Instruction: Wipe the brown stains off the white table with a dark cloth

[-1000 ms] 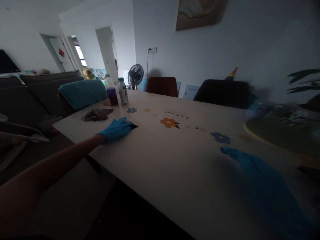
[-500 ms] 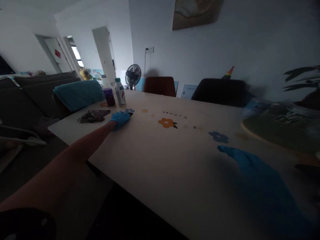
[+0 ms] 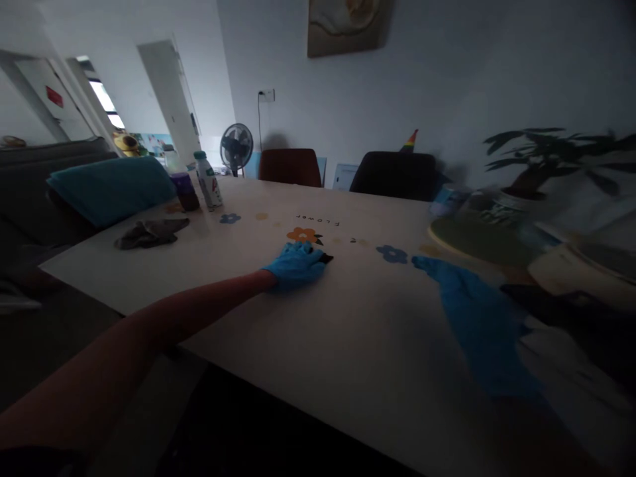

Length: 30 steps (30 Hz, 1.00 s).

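My left hand point(image 3: 297, 266), in a blue glove, presses down on the pale table point(image 3: 318, 311) just below the orange printed flower. Its fingers close over a small black object point(image 3: 326, 258); only a dark tip pokes out to the right, so its kind is unclear. My right hand point(image 3: 460, 291), also gloved in blue, hovers or rests above the table at the right with fingers stretched forward and nothing visible in them. Its fingertips are beside a blue printed flower point(image 3: 392, 254). A crumpled grey cloth point(image 3: 152, 233) lies at the table's left part.
A white bottle point(image 3: 207, 180) and a purple-lidded jar point(image 3: 185, 192) stand at the far left. At the right are a round green mat point(image 3: 472, 240), a potted plant point(image 3: 521, 189) and a pale container point(image 3: 576, 265). Chairs point(image 3: 291, 167) line the far side.
My left hand has slid right across the table with the black object, from near the bottle to the orange flower. My view has turned right, showing more of the plant and mat.
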Motion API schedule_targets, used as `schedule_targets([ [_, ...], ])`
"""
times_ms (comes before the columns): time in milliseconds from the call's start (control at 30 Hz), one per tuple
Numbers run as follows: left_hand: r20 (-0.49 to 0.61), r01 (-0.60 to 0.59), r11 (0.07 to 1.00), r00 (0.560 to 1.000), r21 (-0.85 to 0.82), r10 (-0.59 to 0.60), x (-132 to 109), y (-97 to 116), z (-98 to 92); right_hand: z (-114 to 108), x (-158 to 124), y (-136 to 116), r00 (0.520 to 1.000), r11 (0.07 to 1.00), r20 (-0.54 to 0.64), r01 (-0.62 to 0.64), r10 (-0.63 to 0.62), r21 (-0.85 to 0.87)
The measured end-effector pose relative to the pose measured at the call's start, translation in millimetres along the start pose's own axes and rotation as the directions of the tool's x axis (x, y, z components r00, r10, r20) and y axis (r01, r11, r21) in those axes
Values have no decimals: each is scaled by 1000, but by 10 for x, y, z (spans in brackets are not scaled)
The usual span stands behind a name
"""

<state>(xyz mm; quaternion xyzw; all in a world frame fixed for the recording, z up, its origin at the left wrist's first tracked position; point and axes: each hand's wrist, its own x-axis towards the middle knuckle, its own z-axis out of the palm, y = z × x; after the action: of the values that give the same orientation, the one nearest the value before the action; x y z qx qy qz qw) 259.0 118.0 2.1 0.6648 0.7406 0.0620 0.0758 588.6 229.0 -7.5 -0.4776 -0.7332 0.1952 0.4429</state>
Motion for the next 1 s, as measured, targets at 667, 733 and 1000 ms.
schedule_targets([
  [667,54,-116,993,992,-27,117,1772,1465,292,-313,34,-223,975,954,-221,36,33,299],
  [733,51,-116,993,992,-25,117,1891,1544,300,-330,21,-232,973,945,-225,19,58,327],
  [1000,154,-318,948,936,-7,315,1991,1668,204,-315,71,-168,961,955,-277,62,22,290],
])
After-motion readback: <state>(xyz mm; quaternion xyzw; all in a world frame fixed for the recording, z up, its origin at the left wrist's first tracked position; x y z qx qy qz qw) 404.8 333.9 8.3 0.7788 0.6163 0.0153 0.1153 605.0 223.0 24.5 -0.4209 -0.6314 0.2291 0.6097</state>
